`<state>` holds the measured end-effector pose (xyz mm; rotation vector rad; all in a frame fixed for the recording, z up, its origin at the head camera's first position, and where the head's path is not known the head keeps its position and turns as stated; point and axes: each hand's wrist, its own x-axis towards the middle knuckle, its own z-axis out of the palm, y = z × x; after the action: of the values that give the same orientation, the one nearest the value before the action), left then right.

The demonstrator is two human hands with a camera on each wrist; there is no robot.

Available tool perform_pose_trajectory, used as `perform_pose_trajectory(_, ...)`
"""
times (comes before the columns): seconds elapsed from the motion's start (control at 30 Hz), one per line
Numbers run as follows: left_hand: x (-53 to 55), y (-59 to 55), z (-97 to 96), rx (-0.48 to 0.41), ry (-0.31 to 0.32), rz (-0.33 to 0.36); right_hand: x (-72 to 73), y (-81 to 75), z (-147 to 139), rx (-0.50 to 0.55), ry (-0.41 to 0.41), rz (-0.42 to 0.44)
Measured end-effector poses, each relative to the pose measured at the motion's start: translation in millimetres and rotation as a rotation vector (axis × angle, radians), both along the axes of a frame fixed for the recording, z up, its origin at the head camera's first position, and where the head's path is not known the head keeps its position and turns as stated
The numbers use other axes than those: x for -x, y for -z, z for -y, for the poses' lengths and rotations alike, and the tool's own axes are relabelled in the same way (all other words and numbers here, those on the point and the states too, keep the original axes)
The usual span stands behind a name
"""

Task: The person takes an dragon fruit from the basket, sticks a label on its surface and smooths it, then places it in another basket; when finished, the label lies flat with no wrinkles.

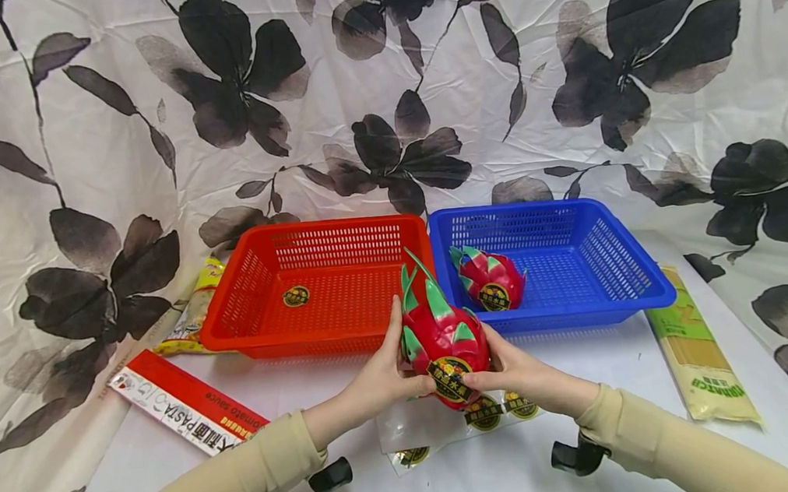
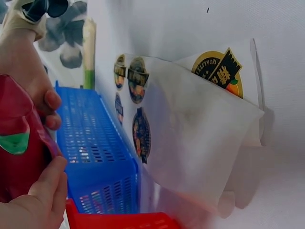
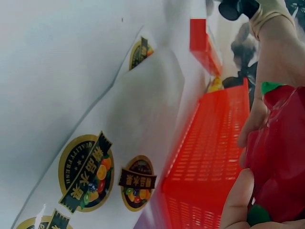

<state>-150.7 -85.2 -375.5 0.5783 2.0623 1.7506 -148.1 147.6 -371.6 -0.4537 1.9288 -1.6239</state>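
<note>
Both hands hold a red dragon fruit [image 1: 447, 335] with green leaf tips, above the table in front of two baskets. The left hand [image 1: 387, 371] grips its left side and the right hand [image 1: 520, 368] its right side. Both thumbs lie at a black and gold fruit sticker [image 1: 451, 382] on the fruit's front. Beneath the hands a white sheet of such stickers [image 2: 190, 129] lies on the table, one part folded over. A second dragon fruit [image 1: 491, 275], also bearing a sticker, sits at the left in the blue basket [image 1: 555, 318].
Left of the blue basket stands a red basket [image 1: 318, 342], a round sticker [image 1: 296, 296] on its floor. A red and white pasta box [image 1: 190, 404] and a yellow bag [image 1: 196, 310] lie to the left. A noodle pack [image 1: 702, 352] lies at the right. Floral cloth [image 1: 380, 83] hangs behind.
</note>
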Motion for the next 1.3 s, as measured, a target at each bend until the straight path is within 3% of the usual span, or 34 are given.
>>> perform_pose_trajectory(0.17,0.2,0.6,-0.8,0.053,-0.023,-0.038,-1.1,-0.8,0.3,-0.013,0.004,-0.025)
perform_pose_trajectory(0.37,-0.6,2.5,-2.3,0.065,-0.050,-0.049,-0.7,0.1,2.3,-0.049,0.033,0.003)
perform_pose_trajectory(0.6,-1.4,1.9,-2.8,0.058,-0.037,-0.060,-0.6,0.5,2.5,-0.051,0.046,0.014)
perform_pose_trajectory(0.87,-1.7,1.8,-2.9,0.028,-0.042,0.002,-1.4,0.2,2.5,-0.034,0.032,0.002)
perform_pose_trajectory(1.03,-1.5,3.1,-2.4,0.073,-0.079,-0.020,-2.7,-0.1,2.5,-0.032,0.032,0.003)
perform_pose_trajectory(1.3,-1.5,2.3,-2.0,0.051,-0.049,-0.035,-2.0,0.8,2.6,-0.025,0.028,-0.007)
